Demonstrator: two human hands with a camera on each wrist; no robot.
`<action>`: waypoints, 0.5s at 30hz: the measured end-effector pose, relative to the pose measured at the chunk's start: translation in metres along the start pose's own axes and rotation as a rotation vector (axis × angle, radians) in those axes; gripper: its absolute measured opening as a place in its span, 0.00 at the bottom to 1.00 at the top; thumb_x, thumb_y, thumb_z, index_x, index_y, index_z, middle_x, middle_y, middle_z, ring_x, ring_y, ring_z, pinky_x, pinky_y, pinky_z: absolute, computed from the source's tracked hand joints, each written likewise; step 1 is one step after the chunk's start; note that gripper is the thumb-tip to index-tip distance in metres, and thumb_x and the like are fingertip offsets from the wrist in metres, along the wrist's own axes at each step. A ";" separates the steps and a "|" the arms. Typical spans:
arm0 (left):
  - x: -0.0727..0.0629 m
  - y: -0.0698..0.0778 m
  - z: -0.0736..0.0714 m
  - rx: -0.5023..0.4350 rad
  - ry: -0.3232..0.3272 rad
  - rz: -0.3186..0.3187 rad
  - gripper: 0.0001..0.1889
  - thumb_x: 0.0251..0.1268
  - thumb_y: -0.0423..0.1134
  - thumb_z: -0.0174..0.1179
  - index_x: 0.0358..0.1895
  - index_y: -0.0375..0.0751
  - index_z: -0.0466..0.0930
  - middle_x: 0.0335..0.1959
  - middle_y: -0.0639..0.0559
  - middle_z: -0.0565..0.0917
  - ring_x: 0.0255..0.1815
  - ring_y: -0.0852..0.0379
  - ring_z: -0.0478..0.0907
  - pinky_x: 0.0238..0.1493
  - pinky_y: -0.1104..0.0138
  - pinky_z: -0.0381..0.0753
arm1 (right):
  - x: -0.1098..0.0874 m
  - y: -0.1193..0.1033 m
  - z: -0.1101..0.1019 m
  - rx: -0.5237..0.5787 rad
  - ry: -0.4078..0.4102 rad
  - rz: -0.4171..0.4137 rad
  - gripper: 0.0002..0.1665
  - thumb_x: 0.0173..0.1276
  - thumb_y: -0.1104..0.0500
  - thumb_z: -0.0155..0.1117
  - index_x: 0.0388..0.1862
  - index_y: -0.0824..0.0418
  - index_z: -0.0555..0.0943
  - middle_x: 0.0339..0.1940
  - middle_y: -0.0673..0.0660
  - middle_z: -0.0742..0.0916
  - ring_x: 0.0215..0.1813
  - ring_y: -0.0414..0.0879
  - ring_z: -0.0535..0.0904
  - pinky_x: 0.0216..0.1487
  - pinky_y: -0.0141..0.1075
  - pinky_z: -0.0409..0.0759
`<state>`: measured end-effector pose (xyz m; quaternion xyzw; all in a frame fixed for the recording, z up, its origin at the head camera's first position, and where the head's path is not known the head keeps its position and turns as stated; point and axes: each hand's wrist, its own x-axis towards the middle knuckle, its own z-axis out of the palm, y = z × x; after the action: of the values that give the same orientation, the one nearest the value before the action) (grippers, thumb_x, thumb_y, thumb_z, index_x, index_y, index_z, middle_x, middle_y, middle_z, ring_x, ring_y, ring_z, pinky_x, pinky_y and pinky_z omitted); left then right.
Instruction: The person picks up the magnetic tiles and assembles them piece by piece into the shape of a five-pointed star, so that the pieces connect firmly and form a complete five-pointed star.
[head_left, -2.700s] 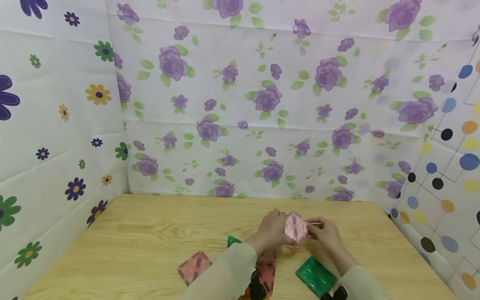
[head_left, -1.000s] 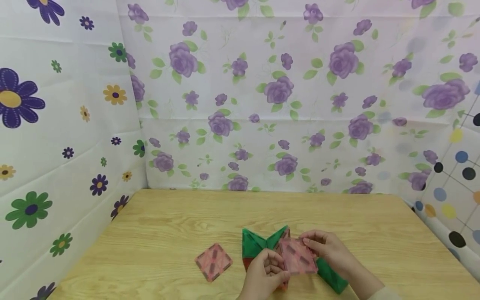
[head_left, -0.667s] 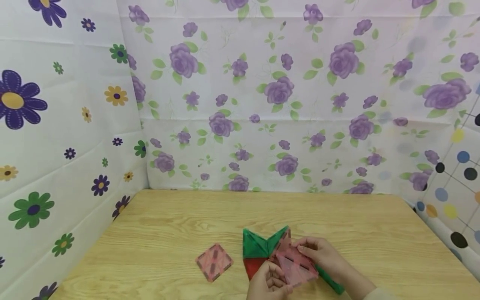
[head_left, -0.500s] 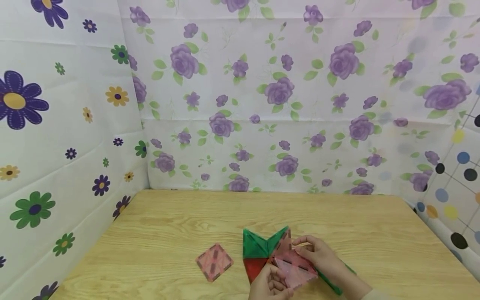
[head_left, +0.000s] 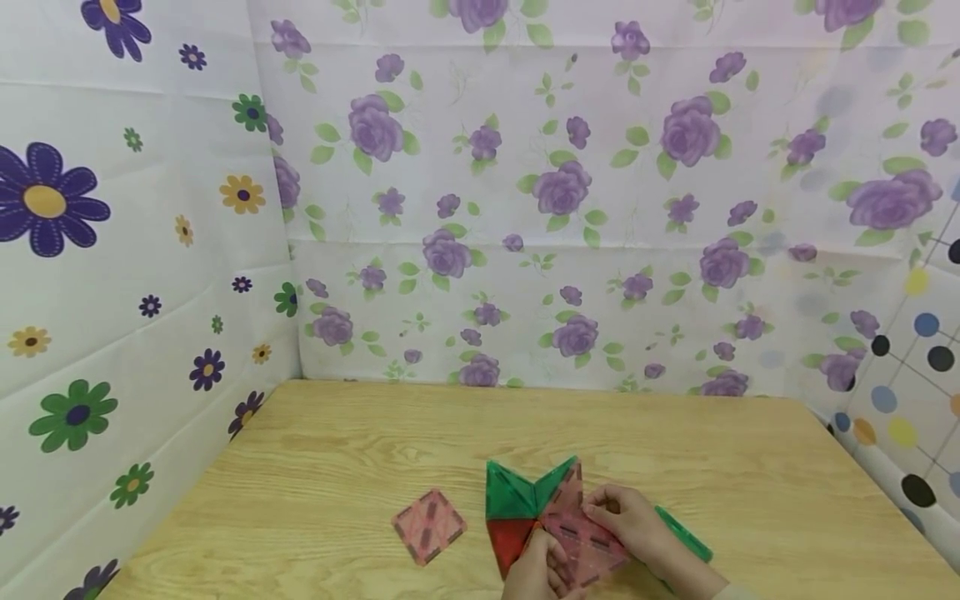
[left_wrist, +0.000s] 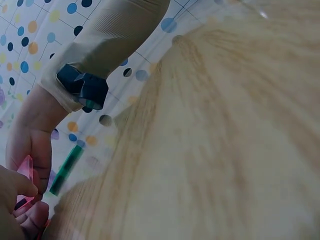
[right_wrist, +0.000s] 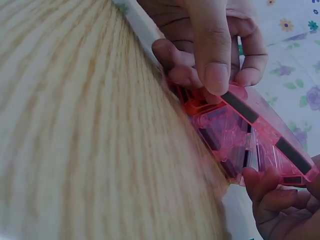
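Observation:
My left hand (head_left: 534, 571) and right hand (head_left: 626, 518) pinch a translucent pink magnetic tile (head_left: 588, 557) by opposite edges, tilted against a star-like build. The build shows green pieces (head_left: 512, 493) at the back, a red piece (head_left: 508, 540) at left and a pink point (head_left: 567, 493) at back right. In the right wrist view, the thumb of the left hand (right_wrist: 215, 45) presses the near end of the tile (right_wrist: 270, 132), while the fingers of the right hand (right_wrist: 285, 205) hold its other end. The left hand hides the build's front.
A pink square tile (head_left: 429, 527) lies flat on the wooden table (head_left: 337, 442), left of the build. A green piece (head_left: 684, 533) sits to the right, partly behind the right forearm. Patterned cloth (head_left: 465, 275) encloses the table's back and sides.
Both hands have come from farther back on the table, bringing the pink tile to the build's right front. Since then it has tilted down, and the green piece at right has shifted.

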<state>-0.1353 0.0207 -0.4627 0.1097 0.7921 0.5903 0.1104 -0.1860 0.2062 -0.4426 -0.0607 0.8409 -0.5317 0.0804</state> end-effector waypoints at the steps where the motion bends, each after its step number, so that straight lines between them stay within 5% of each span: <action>1: 0.001 0.000 0.000 0.032 0.001 0.010 0.17 0.52 0.32 0.70 0.35 0.43 0.68 0.24 0.55 0.76 0.22 0.61 0.72 0.24 0.69 0.72 | 0.000 0.000 0.000 -0.001 -0.001 0.000 0.11 0.69 0.60 0.60 0.41 0.69 0.80 0.38 0.56 0.85 0.37 0.43 0.74 0.36 0.31 0.72; 9: 0.000 0.003 0.001 0.215 0.003 0.090 0.16 0.55 0.33 0.68 0.35 0.46 0.66 0.21 0.59 0.75 0.18 0.68 0.68 0.20 0.73 0.67 | 0.002 0.002 0.003 -0.067 0.016 -0.019 0.12 0.67 0.56 0.63 0.39 0.66 0.80 0.34 0.54 0.84 0.36 0.43 0.73 0.34 0.31 0.70; 15: -0.002 0.004 -0.002 0.248 -0.006 0.145 0.14 0.58 0.33 0.65 0.35 0.47 0.66 0.19 0.61 0.74 0.15 0.70 0.63 0.18 0.74 0.63 | 0.001 0.002 0.005 -0.150 0.027 -0.035 0.13 0.65 0.53 0.65 0.37 0.63 0.80 0.31 0.53 0.83 0.35 0.43 0.75 0.32 0.32 0.71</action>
<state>-0.1337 0.0191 -0.4585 0.1812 0.8485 0.4940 0.0558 -0.1862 0.2023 -0.4464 -0.0740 0.8782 -0.4694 0.0548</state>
